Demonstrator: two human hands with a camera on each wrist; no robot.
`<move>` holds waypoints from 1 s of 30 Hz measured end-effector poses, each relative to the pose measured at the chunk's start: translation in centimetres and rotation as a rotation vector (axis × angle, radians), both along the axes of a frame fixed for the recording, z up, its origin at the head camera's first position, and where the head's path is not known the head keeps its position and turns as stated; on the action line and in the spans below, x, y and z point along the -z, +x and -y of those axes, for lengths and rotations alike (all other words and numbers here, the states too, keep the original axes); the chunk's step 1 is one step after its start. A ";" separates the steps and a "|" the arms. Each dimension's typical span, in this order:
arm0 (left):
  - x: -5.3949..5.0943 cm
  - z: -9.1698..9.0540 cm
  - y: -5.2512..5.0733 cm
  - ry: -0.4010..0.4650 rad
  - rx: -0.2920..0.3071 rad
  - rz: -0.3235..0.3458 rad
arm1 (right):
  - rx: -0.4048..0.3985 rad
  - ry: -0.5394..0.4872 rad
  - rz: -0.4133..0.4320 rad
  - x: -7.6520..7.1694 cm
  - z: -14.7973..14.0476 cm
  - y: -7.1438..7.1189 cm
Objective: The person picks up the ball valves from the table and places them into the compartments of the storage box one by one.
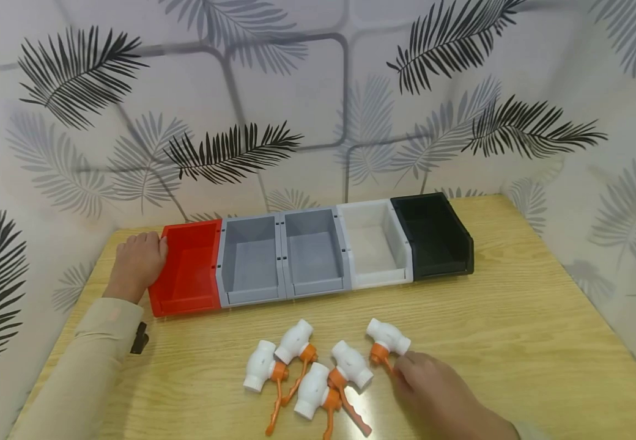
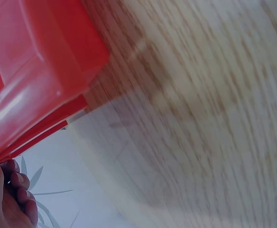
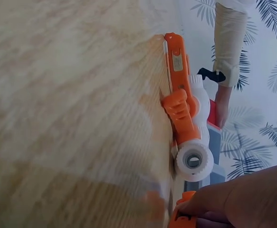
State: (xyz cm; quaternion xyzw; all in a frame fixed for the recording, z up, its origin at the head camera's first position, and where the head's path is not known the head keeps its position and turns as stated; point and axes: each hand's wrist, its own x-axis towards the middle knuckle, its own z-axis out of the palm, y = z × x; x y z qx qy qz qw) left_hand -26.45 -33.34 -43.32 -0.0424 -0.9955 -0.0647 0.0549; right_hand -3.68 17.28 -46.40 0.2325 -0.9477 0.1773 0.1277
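My left hand [image 1: 140, 261] grips the outer side of the red bin [image 1: 186, 305] at the left end of a joined row; in the left wrist view its fingers [image 2: 20, 190] curl by the bin's edge. At the right, my right hand [image 1: 439, 391] pinches the orange handle of a white ball valve [image 1: 388, 336] lying at table level. Thumb and handle [image 3: 183, 221] meet at the bottom of the right wrist view. Left of that hand lies a loose cluster of similar valves, among them one ball valve [image 1: 314, 388] in front and another [image 1: 260, 365] leftmost.
Right of the red bin follow two grey bins [image 1: 257, 297], a white bin [image 1: 381, 278] and a black bin [image 1: 444, 269]. The wooden table [image 1: 532, 342] meets a leaf-patterned wall covering [image 1: 318, 171] behind. A dark device [image 1: 139, 339] sits at the left wrist.
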 end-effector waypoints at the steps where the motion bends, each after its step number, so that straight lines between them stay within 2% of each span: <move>1: 0.0 0.0 0.0 0.002 -0.002 0.001 | -0.005 -0.003 -0.017 0.0 -0.1 -0.1; 4: -0.1 0.0 0.1 0.007 -0.008 0.003 | -0.029 0.008 -0.064 -0.1 -0.4 -0.3; 13: 0.0 -0.1 0.1 0.011 -0.013 0.012 | -0.091 0.004 -0.132 -0.6 -1.4 -0.9; 17: 0.0 -0.1 0.1 0.013 -0.014 0.011 | -0.097 -0.006 -0.173 -1.2 -1.7 -1.1; 24: 0.1 -0.1 0.0 0.018 -0.020 0.012 | -0.063 -0.012 -0.209 -3.3 -2.5 -1.8; 30: 0.1 0.0 0.0 0.022 -0.012 -0.013 | -0.021 0.014 -0.209 -5.8 -3.6 -2.8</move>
